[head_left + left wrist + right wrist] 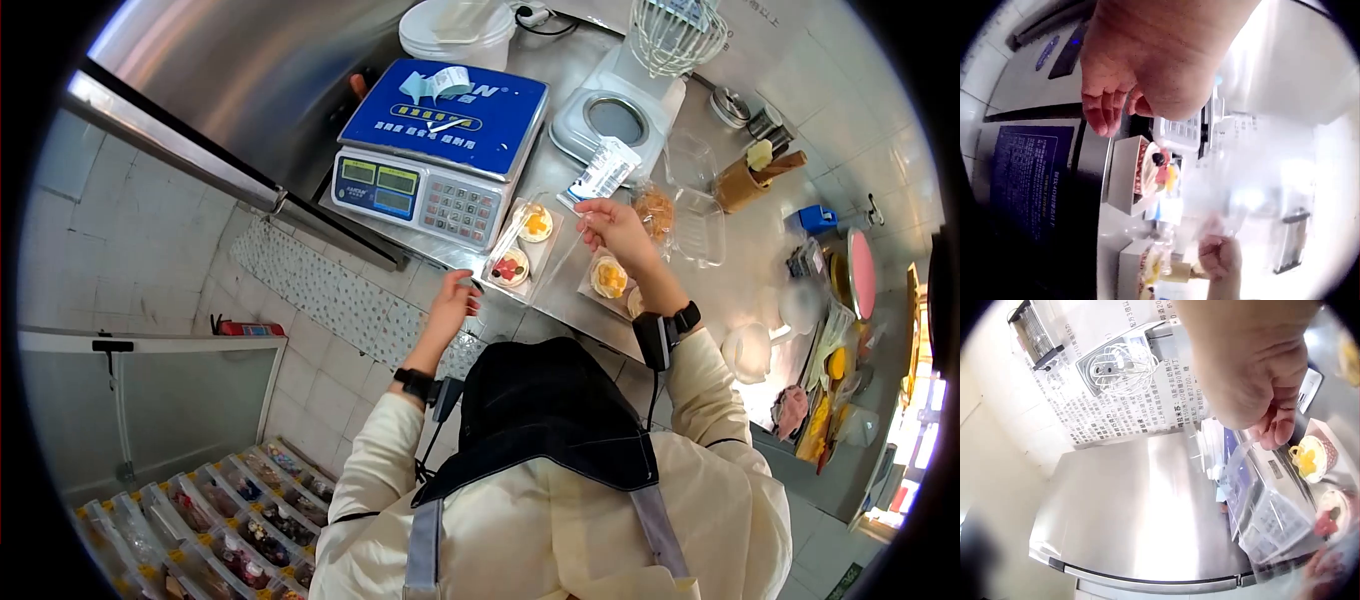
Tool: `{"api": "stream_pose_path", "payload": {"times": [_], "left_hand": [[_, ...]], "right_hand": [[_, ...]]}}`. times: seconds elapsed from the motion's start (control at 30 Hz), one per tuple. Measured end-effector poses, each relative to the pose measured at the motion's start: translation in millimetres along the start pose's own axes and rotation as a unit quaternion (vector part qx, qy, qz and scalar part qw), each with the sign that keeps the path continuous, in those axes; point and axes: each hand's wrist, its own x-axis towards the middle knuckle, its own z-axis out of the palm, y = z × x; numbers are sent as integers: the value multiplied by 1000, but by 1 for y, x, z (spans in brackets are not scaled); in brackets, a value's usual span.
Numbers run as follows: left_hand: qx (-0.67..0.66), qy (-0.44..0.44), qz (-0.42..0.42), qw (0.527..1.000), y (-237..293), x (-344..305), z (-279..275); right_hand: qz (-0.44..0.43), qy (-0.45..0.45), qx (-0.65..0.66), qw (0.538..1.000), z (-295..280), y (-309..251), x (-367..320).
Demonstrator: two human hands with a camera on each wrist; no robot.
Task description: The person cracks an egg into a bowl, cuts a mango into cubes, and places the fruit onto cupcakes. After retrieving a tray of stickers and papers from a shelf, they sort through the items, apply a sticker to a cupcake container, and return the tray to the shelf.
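Right hand [618,235] is pinching a piece of clear plastic [1238,461] at the fingertips, lid or bag, can't tell which; left hand [452,308] is hanging loosely curled, holding nothing that shows; the white paper box [1124,175] is sitting between the two hands, just off the left fingertips, and is carrying a mango-topped cupcake [536,223] and a berry-topped cupcake [507,268].

Main risk, as I'm judging it: the plastic is hanging from one pinch only, so it could be swinging low and smearing the cream or knocking fruit off; cause would be the left hand not steadying it. Second: the box is lying close to the counter's near edge, beside the left hand, so a bump from those fingers could be pushing it over.

Also, the digital scale [470,205] is standing just beyond the left hand; a wide sweep could be catching its keypad. Past the right fingertips a printed packet [608,168] is lying close, and another mango-topped cupcake [608,277] is sitting under that wrist; a dropping forearm could be squashing its topping.
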Motion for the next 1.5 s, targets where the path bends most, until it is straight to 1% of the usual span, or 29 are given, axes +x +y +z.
{"api": "stream_pose_path", "payload": {"times": [0.07,0.13,0.2,0.27,0.37,0.43,0.47,0.53,0.57,0.6,0.63,0.67,0.7,0.73,0.8,0.83,0.87,0.93,0.97,1.0,1.07,1.13,1.2,1.23,1.3,1.33,1.4,1.5], "left_hand": [[13,1,14,1000,4,8,18],[32,1,32,999,5,14,32],[44,28,60,997,-1,19,38],[48,23,52,997,-2,17,41],[50,-8,40,998,5,14,52],[16,0,-7,1000,3,11,57],[16,-2,-7,1000,-1,8,57],[67,26,13,997,-10,3,49],[113,28,21,993,-3,-4,43],[113,31,19,993,2,-10,44],[195,61,132,970,8,-16,43],[272,90,243,927,16,-22,43],[278,40,229,932,32,-30,42],[277,47,227,932,41,-36,45],[401,83,339,847,50,-42,54],[375,72,330,863,48,-40,56],[374,80,327,864,45,-35,57],[303,24,264,915,35,-26,58],[281,16,240,929,35,-23,59],[281,13,240,929,34,-23,60],[313,30,275,909,37,-20,62],[305,30,268,914,39,-23,64],[295,32,259,919,38,-24,67],[295,42,265,917,36,-23,68],[280,64,270,919,32,-19,71],[280,62,270,919,30,-18,72],[261,63,257,928,31,-18,75],[269,61,257,926,30,-19,73]], "right_hand": [[-6,-10,-9,1000,-3,2,5],[8,-10,-35,999,-1,2,7],[5,-16,-36,999,0,6,11],[7,-16,-33,999,0,12,12],[5,-18,-54,998,-6,14,18],[11,-22,-58,998,-10,13,20],[11,-19,-58,998,-14,15,23],[3,-4,-61,998,-21,21,33],[2,-3,-63,998,-23,21,38],[3,-7,-61,998,-24,22,44],[16,-10,-56,998,-23,22,50],[29,-14,-52,998,-21,22,54],[28,-20,-52,998,-16,22,57],[37,-24,-55,998,-12,22,59],[48,-37,-63,996,-4,22,61],[44,-30,-73,996,-2,23,60],[40,-23,-84,995,-1,24,59],[63,-26,-99,993,-3,26,56],[46,-17,-86,995,-5,30,55],[26,-6,-71,997,-8,32,54],[27,3,-72,997,-10,35,54],[25,9,-74,997,-9,38,55],[-10,51,-147,988,-8,47,58],[-11,53,-147,988,-8,52,60],[-79,118,-277,950,-7,58,62],[-79,119,-277,950,-7,61,64],[-51,130,-252,958,-5,59,66],[-42,126,-264,955,-3,55,65]]}}
